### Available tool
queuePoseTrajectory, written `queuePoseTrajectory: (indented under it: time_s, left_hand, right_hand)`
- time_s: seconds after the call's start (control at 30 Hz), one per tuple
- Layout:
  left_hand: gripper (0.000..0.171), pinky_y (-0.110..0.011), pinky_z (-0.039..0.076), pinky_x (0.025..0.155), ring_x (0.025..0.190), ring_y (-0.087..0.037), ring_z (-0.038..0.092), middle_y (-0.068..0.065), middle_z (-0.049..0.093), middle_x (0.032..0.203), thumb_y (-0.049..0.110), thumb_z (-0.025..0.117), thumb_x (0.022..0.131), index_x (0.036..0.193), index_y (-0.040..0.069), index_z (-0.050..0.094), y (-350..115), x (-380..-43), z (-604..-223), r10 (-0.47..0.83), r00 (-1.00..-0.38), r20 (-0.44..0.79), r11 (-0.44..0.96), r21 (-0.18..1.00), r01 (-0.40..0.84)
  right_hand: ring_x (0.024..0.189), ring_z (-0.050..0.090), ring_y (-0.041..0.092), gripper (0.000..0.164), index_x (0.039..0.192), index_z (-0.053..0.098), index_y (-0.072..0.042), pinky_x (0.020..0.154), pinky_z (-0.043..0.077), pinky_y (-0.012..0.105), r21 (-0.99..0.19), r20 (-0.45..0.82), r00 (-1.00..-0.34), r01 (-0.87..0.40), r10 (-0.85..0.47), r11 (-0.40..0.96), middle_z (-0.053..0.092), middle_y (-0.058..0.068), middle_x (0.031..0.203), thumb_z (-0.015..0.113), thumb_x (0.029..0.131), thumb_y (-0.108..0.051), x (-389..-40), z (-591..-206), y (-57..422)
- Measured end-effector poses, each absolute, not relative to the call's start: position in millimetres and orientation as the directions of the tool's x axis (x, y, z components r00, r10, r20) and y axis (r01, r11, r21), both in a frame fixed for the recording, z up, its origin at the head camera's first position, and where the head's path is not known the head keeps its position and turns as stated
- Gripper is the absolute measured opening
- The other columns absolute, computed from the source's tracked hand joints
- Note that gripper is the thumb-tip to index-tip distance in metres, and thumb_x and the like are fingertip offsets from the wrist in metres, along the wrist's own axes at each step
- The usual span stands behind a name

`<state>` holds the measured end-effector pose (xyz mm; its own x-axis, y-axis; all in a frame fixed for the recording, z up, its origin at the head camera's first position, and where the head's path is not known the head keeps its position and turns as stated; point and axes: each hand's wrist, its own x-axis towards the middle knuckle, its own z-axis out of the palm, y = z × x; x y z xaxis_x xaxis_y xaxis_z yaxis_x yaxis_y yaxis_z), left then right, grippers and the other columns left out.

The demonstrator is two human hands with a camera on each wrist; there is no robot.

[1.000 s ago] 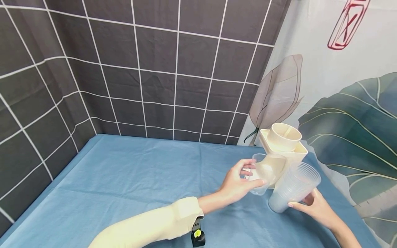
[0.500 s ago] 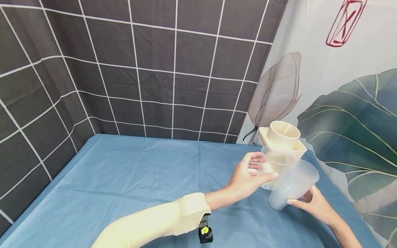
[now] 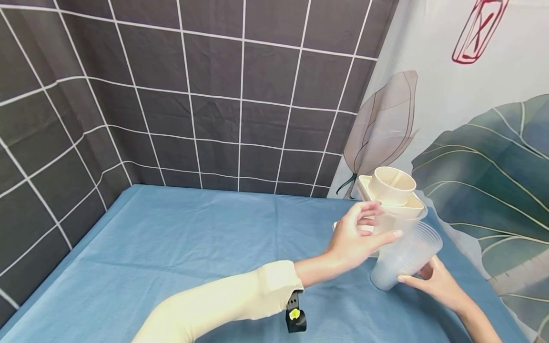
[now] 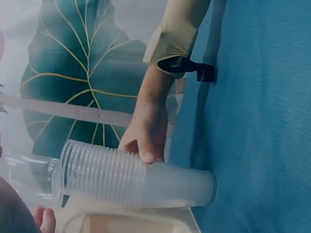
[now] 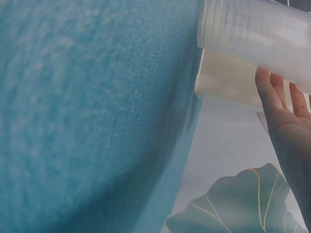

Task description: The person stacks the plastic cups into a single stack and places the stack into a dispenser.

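My left hand (image 3: 353, 236) holds a single clear plastic cup (image 4: 30, 178), thumb on one side and fingers on the other. Low on the right, a stack of nested clear cups (image 3: 405, 255) leans with its rims up and its base at the cloth. My right hand (image 3: 437, 286) grips this stack near its lower part, thumb in front. In the left wrist view, one end of the single cup is right at the stack's rims. Behind both stands a cream plastic piece (image 3: 392, 190) with a round collar on top, partly hidden by the left hand and cups.
A blue cloth (image 3: 193, 238) covers the table. Dark grid-patterned fabric (image 3: 218, 114) hangs at the back and left. On the right hangs a white curtain with a large leaf print (image 3: 493, 166), close to the right hand. A black strap device (image 3: 295, 317) sits on the left wrist.
My left hand has moved right and slightly up with the single cup, from beside the stack to over its rims. The right hand and stack have stayed nearly still.
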<state>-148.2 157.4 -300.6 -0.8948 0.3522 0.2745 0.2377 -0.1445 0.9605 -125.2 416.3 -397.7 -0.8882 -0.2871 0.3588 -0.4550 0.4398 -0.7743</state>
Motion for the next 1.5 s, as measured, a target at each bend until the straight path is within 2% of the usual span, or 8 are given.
queuePoseTrajectory:
  time_s: [0.2,0.47,0.73,0.97,1.17,1.37,1.5]
  left_hand:
    - [0.052,-0.014,0.049,0.088,0.099,0.006,0.058,0.018,0.063,0.12,0.025,0.077,0.081,0.127,0.026,0.054,162,-149,-293,0.329,-0.899,0.288,-0.143,0.956,0.255]
    - [0.053,-0.013,0.048,0.088,0.101,0.006,0.058,0.013,0.064,0.124,0.021,0.078,0.08,0.128,0.024,0.056,172,-151,-283,0.312,-0.901,0.302,-0.194,0.948,0.251]
    - [0.055,-0.012,0.049,0.082,0.1,0.009,0.056,0.018,0.063,0.119,0.023,0.078,0.079,0.129,0.029,0.056,187,-151,-280,0.305,-0.907,0.29,-0.172,0.954,0.247]
    - [0.057,-0.01,0.048,0.086,0.099,0.01,0.055,0.019,0.061,0.116,0.02,0.079,0.079,0.13,0.025,0.055,199,-156,-279,0.314,-0.9,0.304,-0.184,0.949,0.256]
    - [0.057,-0.01,0.048,0.086,0.1,0.009,0.056,0.015,0.062,0.12,0.018,0.079,0.078,0.13,0.025,0.056,203,-161,-284,0.341,-0.891,0.301,-0.159,0.952,0.261]
    - [0.059,-0.009,0.046,0.088,0.105,0.007,0.057,0.007,0.061,0.129,0.018,0.077,0.08,0.134,0.022,0.054,205,-167,-291,0.397,-0.848,0.351,-0.114,0.936,0.334]
    - [0.06,-0.008,0.045,0.09,0.108,0.006,0.057,0.007,0.061,0.13,0.02,0.077,0.08,0.136,0.021,0.053,206,-169,-296,0.409,-0.838,0.362,-0.049,0.925,0.376]
  right_hand:
    - [0.108,0.055,-0.009,0.085,0.143,0.028,-0.007,0.079,0.052,0.012,-0.775,0.359,-0.888,-0.456,-0.289,0.437,0.05,-0.018,0.125,0.066,0.073,0.022,-126,-397,417]
    - [0.109,0.056,-0.007,0.085,0.141,0.033,-0.012,0.08,0.051,0.01,-0.792,0.383,-0.872,-0.48,-0.304,0.378,0.052,-0.014,0.124,0.065,0.071,0.025,-127,-397,416]
    - [0.109,0.056,-0.007,0.086,0.141,0.032,-0.013,0.079,0.051,0.011,-0.804,0.376,-0.876,-0.47,-0.302,0.364,0.052,-0.015,0.125,0.064,0.071,0.025,-127,-399,417]
    - [0.11,0.056,-0.007,0.087,0.142,0.031,-0.011,0.08,0.051,0.011,-0.805,0.382,-0.872,-0.476,-0.305,0.353,0.051,-0.014,0.127,0.064,0.071,0.026,-127,-399,417]
    - [0.11,0.055,-0.007,0.088,0.142,0.031,-0.012,0.08,0.051,0.01,-0.811,0.388,-0.868,-0.482,-0.311,0.332,0.05,-0.014,0.127,0.064,0.07,0.027,-127,-400,417]
    - [0.11,0.055,-0.008,0.09,0.143,0.03,-0.013,0.08,0.051,0.01,-0.802,0.388,-0.872,-0.479,-0.298,0.357,0.05,-0.015,0.127,0.064,0.07,0.027,-127,-400,418]
    - [0.11,0.055,-0.008,0.091,0.144,0.028,-0.012,0.08,0.051,0.01,-0.805,0.389,-0.871,-0.48,-0.301,0.349,0.049,-0.015,0.128,0.064,0.07,0.027,-127,-400,417]
